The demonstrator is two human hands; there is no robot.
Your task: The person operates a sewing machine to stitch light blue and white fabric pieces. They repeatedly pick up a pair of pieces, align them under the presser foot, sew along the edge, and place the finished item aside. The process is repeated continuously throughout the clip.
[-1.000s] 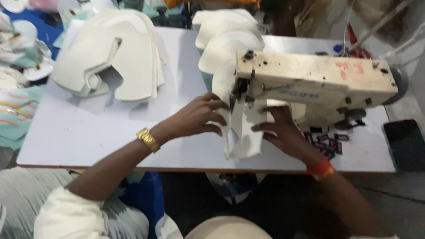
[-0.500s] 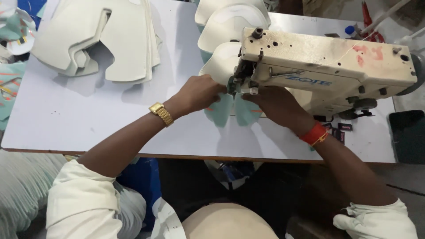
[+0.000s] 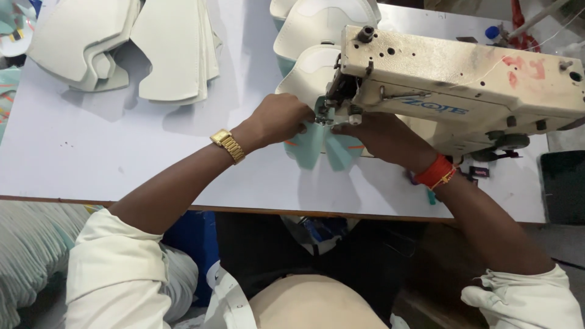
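Under the head of the sewing machine: both hands meet on one small piece of cloth.
Left hand (image 3: 281, 118): it sits just left of the sewing machine (image 3: 463, 91), with its fingers curled and pinching the left side of the mint-green piece (image 3: 323, 147).
Right hand (image 3: 381, 135): it lies under the front of the sewing machine, fingers stretched flat and pressing down on the right side of the mint-green piece.
Mint-green piece: it lies flat on the white table (image 3: 122, 158), right below the needle end of the sewing machine, and fans out toward the person. Both hands touch it.
Gold watch (image 3: 228, 145): it is on the left wrist, to the left of the sewing machine.
Red band (image 3: 435, 172): it is on the right wrist, just in front of the sewing machine.
Sewing machine: it is cream, worn and spotted, and stands on the right half of the table.
White curved pieces (image 3: 317, 30): they are piled just behind the needle end of the sewing machine.
Big pile of white pieces (image 3: 122, 42): it lies well apart from the sewing machine, at the far left of the table.
Sleeves (image 3: 116, 268): white, rolled up, nearest to the person.
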